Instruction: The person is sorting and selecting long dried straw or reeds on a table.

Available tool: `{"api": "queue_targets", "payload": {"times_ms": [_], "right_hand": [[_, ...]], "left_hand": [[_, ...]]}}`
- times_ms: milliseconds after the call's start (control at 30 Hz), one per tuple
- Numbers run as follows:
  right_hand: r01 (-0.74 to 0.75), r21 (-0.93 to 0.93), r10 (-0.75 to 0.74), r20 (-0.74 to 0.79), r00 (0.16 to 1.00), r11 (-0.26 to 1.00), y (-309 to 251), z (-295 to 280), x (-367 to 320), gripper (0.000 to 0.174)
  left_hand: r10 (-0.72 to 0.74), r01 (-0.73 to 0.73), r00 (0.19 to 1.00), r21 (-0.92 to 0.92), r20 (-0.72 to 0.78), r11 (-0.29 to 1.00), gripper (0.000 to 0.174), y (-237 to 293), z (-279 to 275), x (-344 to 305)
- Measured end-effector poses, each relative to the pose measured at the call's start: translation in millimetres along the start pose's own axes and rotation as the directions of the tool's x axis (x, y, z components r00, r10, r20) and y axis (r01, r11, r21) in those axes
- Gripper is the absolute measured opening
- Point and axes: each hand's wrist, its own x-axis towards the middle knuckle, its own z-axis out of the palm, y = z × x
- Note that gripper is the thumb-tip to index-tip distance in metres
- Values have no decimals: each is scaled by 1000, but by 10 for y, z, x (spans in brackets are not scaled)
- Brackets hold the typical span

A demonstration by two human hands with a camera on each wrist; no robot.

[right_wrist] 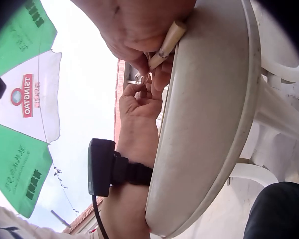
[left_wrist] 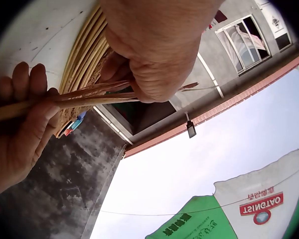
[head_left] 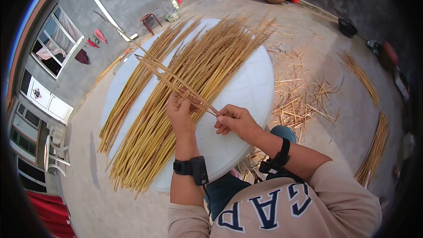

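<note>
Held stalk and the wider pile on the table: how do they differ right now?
The held stalk is pinched between the left hand and right hand; the wider pile lies on the table. The held stalk shows only a few thin strands, while the wider pile has many stalks. In the head view, the held stalk slants up-left; the wider pile slants up-right. Both are straw-coloured.

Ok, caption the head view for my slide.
Left hand and right hand hold thin stalks over a white table laid with plumed stems.
</note>
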Motion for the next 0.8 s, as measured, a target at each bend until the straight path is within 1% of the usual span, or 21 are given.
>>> {"api": "queue_targets", "payload": {"times_ms": [67, 100, 133, 167, 233, 267, 333, 367, 433, 467, 500, 533, 567, 600, 633, 667, 700, 733, 767, 800], "right_hand": [[2, 172, 11, -72, 997, 985, -24, -16, 21, 16], [2, 175, 11, -73, 997, 985, -26, -15, 32, 16], [29, 242, -2, -109, 994, 970, -23, -10, 46, 15], [58, 309, -13, -146, 989, 949, -18, -11, 57, 15], [59, 329, -13, -139, 990, 942, -4, -58, 65, 15], [55, 346, -11, -129, 992, 936, 10, -84, 67, 15], [73, 351, -30, -128, 991, 933, 66, -112, 89, 15], [89, 355, -48, -123, 991, 931, 76, -116, 92, 16], [72, 322, -42, -98, 994, 944, 58, -113, 69, 17], [55, 289, -36, -71, 997, 956, 33, -106, 54, 18], [54, 288, -35, -70, 997, 956, -4, -88, 40, 18], [39, 221, -33, -34, 999, 974, -52, -56, 22, 19], [26, 154, -27, 3, 1000, 988, -87, -23, 15, 20], [24, 156, -25, 5, 1000, 988, -112, 4, 18, 20], [25, 95, -30, 46, 999, 995, -136, 25, 28, 21], [28, 35, -31, 86, 996, 999, -144, 32, 35, 23], [27, 36, -30, 88, 996, 999, -133, 31, 45, 23], [-12, 57, 3, 153, 988, 998, -114, 26, 60, 24], [-52, 75, 35, 219, 975, 996, -103, 27, 73, 25], [-54, 76, 35, 223, 974, 996, -104, 23, 78, 25]], "left_hand": [[-11, 11, 1000, 9, -9, 1000, 28, 1, -3, -7], [-23, 22, 999, -45, -23, 999, 28, 4, 3, -11], [-35, 31, 999, -99, -36, 995, 27, 10, 8, -16], [-35, 32, 999, -97, -33, 995, 27, 21, 6, -23], [6, -8, 1000, -224, -10, 975, 29, 43, -8, -36], [4, -5, 1000, -223, -6, 975, 29, 39, -22, -37], [12, 0, 999, -286, 41, 958, 30, 15, -65, -33], [11, 1, 999, -287, 43, 958, 30, -8, -77, -32], [37, 7, 992, -341, 125, 940, 24, -48, -96, -33], [38, 7, 992, -341, 123, 940, 24, -49, -80, -29], [20, 28, 993, -382, 120, 924, 26, -48, -46, -18], [1, 49, 993, -421, 117, 906, 27, -42, -8, -11], [0, 48, 993, -419, 115, 907, 27, 1, 76, -29], [-46, 73, 996, -456, 70, 887, 30, 77, 196, -66], [-94, 95, 995, -494, 26, 864, 33, 115, 254, -86], [-95, 94, 995, -493, 24, 865, 33, 86, 239, -84], [-111, 135, 991, -422, 81, 897, 33, 29, 208, -80], [-131, 171, 982, -346, 135, 923, 34, -24, 173, -77], [-131, 169, 983, -345, 133, 923, 34, -67, 118, -77], [-147, 195, 971, -272, 186, 942, 31, -98, 54, -78]]}}
